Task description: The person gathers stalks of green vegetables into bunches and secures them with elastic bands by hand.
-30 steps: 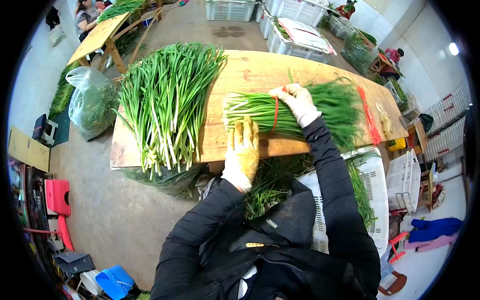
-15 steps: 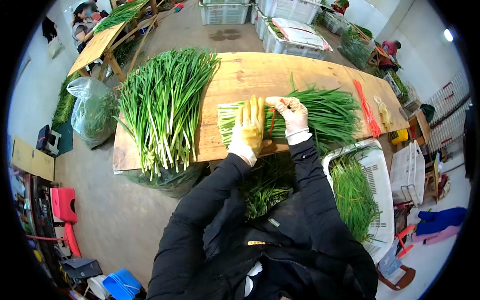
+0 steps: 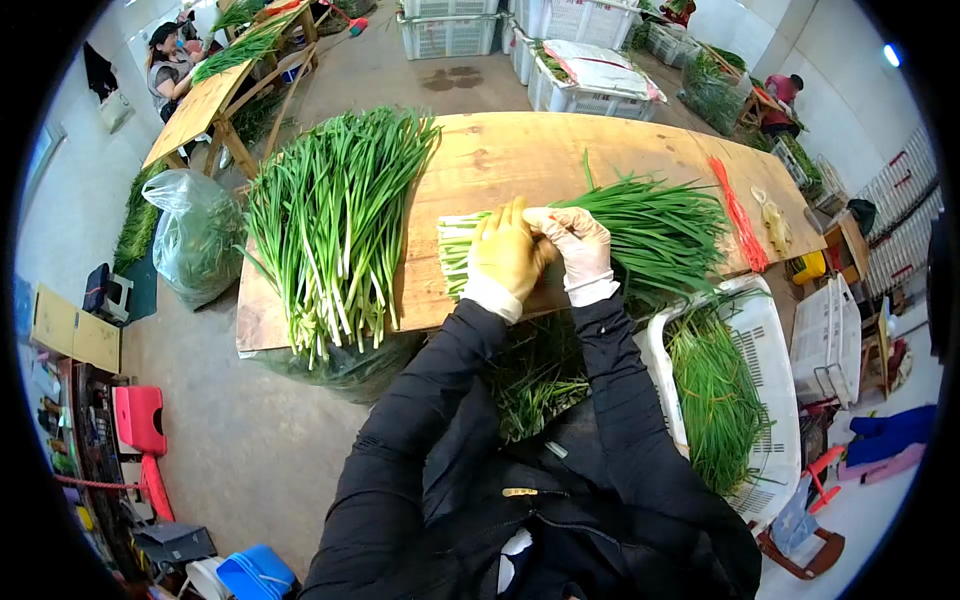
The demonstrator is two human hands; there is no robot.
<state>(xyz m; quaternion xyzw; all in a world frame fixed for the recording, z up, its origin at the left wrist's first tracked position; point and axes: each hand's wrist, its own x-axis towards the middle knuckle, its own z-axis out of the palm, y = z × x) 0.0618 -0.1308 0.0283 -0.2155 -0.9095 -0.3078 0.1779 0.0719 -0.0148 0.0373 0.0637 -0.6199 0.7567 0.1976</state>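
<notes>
A bunch of garlic chives [image 3: 655,225] lies across the wooden table, pale stem ends to the left and green leaves to the right. My left hand [image 3: 507,255], in a yellowish glove, is closed over the stem part. Touching it, my right hand [image 3: 578,245], in a pale glove, has its fingers pinched together above the bunch. The red tie seen earlier around the bunch is now hidden behind my hands. Left of them lies a big loose pile of garlic chives [image 3: 340,220], with stems pointing toward me.
Red ties [image 3: 738,215] and a yellowish glove [image 3: 772,220] lie at the right of the wooden table [image 3: 480,150]. A white crate [image 3: 775,400] with loose greens stands against its near right edge. A filled plastic bag [image 3: 195,235] sits at left. Other people work farther back.
My left hand has gone from fingers stretched flat on the bunch to curled, meeting my right hand. The red tie between them has passed out of sight. The view has shifted slightly.
</notes>
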